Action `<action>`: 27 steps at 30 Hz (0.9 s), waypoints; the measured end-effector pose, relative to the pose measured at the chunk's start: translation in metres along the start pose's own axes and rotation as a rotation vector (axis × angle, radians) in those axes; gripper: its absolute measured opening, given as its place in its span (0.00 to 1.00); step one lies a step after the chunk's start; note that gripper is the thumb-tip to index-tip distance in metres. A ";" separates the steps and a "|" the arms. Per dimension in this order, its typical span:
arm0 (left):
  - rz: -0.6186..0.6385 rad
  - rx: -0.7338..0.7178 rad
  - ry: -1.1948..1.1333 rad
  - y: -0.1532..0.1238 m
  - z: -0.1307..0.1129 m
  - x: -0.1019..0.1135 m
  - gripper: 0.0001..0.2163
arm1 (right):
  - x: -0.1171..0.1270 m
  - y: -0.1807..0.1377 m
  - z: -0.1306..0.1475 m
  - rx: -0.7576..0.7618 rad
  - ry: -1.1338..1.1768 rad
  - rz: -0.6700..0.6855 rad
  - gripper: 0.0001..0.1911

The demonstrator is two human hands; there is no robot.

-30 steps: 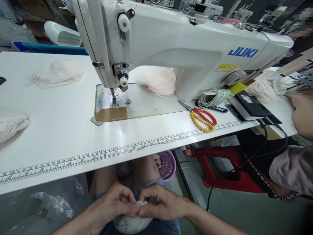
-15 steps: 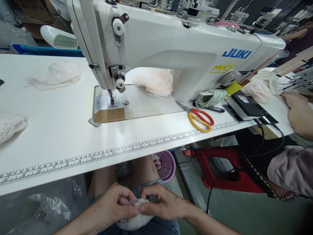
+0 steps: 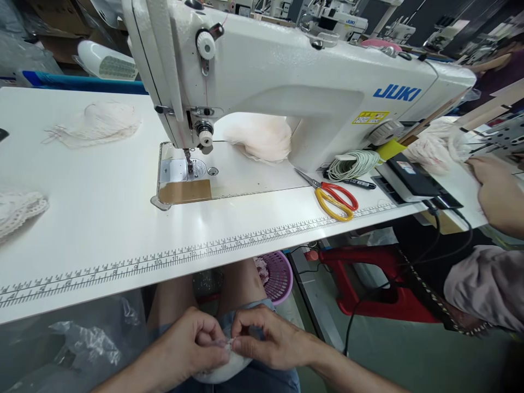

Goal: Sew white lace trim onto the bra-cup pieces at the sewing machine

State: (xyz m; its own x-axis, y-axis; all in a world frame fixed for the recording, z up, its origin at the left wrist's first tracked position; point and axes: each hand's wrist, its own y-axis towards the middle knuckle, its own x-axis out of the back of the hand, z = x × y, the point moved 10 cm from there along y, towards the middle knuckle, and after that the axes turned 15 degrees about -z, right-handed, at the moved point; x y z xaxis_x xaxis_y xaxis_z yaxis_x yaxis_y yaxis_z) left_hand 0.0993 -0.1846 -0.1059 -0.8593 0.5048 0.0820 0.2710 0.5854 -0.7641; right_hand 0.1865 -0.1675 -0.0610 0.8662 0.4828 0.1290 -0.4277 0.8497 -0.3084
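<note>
Over my lap, below the table edge, both hands pinch a white piece of fabric (image 3: 224,372) with a bunched edge. My left hand (image 3: 200,341) grips that edge between thumb and fingers. From the other side my right hand (image 3: 264,338) pinches it, thumb close to the left fingertips. The fingers hide most of the edge, and the rest of the cloth hangs as a rounded pouch below them. In front stands a white sewing machine (image 3: 286,65), its presser foot (image 3: 189,164) over the needle plate.
Scissors (image 3: 335,199) with red and yellow handles lie by a coil of cord (image 3: 354,164). Pale fabric piles (image 3: 262,136) and lace-edged cloth (image 3: 20,213) rest on the table (image 3: 102,218). A purple basket (image 3: 280,278) is below. At right, a co-worker's arm (image 3: 497,191) reaches in.
My right hand has shifted slightly left, and its fingertips are closer to the left ones. Less of the bunched lacy edge shows between them. The view has shifted slightly.
</note>
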 end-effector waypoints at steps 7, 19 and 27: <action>0.001 0.015 -0.081 0.006 0.003 -0.006 0.21 | 0.003 0.000 0.004 0.045 -0.115 -0.034 0.10; 0.040 0.011 -0.020 0.007 -0.007 -0.014 0.25 | 0.018 -0.009 -0.004 0.007 -0.125 -0.053 0.13; 0.156 -0.043 -0.094 0.005 -0.013 -0.025 0.25 | 0.021 -0.012 0.003 0.132 -0.116 -0.130 0.10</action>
State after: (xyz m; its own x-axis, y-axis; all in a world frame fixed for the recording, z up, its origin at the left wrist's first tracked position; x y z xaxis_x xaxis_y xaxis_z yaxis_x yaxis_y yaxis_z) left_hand 0.1273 -0.1860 -0.1038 -0.8416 0.5313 -0.0971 0.4206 0.5320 -0.7350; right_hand 0.2093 -0.1671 -0.0518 0.8840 0.3820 0.2693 -0.3512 0.9231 -0.1567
